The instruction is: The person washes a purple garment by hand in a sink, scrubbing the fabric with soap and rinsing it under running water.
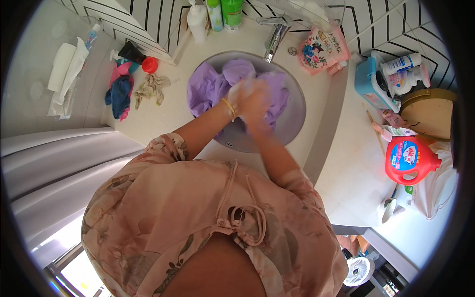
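Note:
A purple cloth (206,89) lies bunched in the oval washbasin (295,107), with folds on both sides of my hands. My left hand (239,94), with a yellow bangle at its wrist, is closed on the cloth over the middle of the basin. Against it presses my right hand (258,105), also gripping the fabric. Both are blurred by motion, and whitish suds seem to cover the knuckles. Single fingers cannot be made out. Above the basin's back rim stands a chrome faucet (275,41); no stream of water shows under its spout.
Behind the basin stand a white pump bottle (197,22) and a green container (232,15). A pink refill pouch (322,50) leans at back right. Left lie a crumpled beige cloth (151,89) and a red lid (150,65). A red detergent jug (410,159) rests on the right counter.

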Tool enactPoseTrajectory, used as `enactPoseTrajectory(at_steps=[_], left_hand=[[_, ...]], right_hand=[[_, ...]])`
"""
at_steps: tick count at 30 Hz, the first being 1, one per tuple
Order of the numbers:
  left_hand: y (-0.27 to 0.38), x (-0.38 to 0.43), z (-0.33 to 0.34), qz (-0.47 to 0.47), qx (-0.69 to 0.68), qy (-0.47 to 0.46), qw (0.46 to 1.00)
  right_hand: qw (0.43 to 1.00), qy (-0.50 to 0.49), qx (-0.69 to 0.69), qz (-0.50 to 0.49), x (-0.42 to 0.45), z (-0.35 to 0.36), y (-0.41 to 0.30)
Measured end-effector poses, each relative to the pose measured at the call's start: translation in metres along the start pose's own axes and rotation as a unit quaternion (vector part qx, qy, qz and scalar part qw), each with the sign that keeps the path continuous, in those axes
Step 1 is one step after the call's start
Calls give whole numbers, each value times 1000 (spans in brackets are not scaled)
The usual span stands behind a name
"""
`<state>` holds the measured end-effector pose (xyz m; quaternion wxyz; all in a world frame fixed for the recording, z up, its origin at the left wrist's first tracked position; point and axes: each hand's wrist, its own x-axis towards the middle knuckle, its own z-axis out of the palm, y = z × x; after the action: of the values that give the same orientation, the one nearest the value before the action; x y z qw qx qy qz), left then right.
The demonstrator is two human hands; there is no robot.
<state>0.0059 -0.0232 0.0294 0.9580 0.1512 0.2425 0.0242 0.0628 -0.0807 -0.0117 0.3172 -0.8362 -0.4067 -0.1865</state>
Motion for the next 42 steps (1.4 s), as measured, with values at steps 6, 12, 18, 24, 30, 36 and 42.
enactPoseTrajectory(at_steps=[6, 12, 18, 24, 30, 36, 42], left_hand=[[-2, 24, 16, 46, -78, -24, 996], [11, 19, -45, -128, -153, -323, 925], [-3, -13, 30, 40, 65, 71, 995], [10, 0, -20, 30, -83, -91, 992], [-15, -13, 19, 36, 10, 36, 999], [11, -34, 7, 54, -110, -96, 988], [-18, -38, -7, 105, -48, -41, 992]], right_hand=[[915, -152, 241, 285, 68, -29, 36], [976, -150, 140, -66, 10, -75, -49], [866, -305, 258, 302, 78, -32, 43], [977, -55, 203, 36, 11, -44, -26], [901, -255, 135, 324, 71, -23, 45], [955, -134, 63, 256, 48, -61, 96], [977, -142, 159, 6, 5, -128, 28]])
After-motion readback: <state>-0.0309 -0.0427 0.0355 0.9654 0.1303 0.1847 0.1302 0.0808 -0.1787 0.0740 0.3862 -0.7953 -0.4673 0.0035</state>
